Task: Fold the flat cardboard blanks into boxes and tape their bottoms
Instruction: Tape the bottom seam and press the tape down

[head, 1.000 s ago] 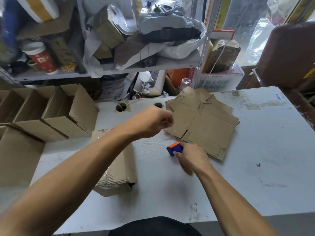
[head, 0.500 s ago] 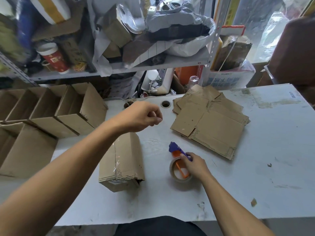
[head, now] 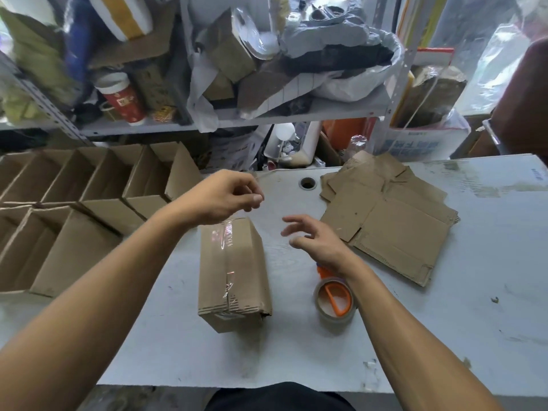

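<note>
Folded box (head: 234, 271) lies on the white table (head: 474, 292), centre of view, taped seam facing up. Clear tape (head: 226, 262) runs lengthwise down the middle of it, wrinkled and glinting at the far end. Near end shows a small dark tear at the right corner.

Left hand (head: 222, 197) hovers over the box's far end, not touching the cardboard. Fingers curled in, thumb and fingertips close together as in a pinch. Can't tell whether anything is between them; no tape visible there.

Right hand (head: 314, 241) hangs above the table just right of the box, fingers spread and loosely bent, holding nothing, touching nothing.

Tape roll (head: 333, 301) with orange dispenser sits on the table under the right wrist, just right of the box, apart from it. The forearm partly covers the dispenser's far end.

Stack of flat blanks (head: 394, 226) lies further right and back on the table, several sheets fanned out and overlapping, well apart from the box.

Left side: rows of finished open boxes (head: 74, 221) standing mouth-up, packed side by side. What shows of their insides looks bare cardboard.

Back: metal shelf (head: 296, 118) crammed with bags, cardboard scraps and a red paper cup (head: 124, 99). Round cable hole (head: 307, 183) in the table near its back edge.
</note>
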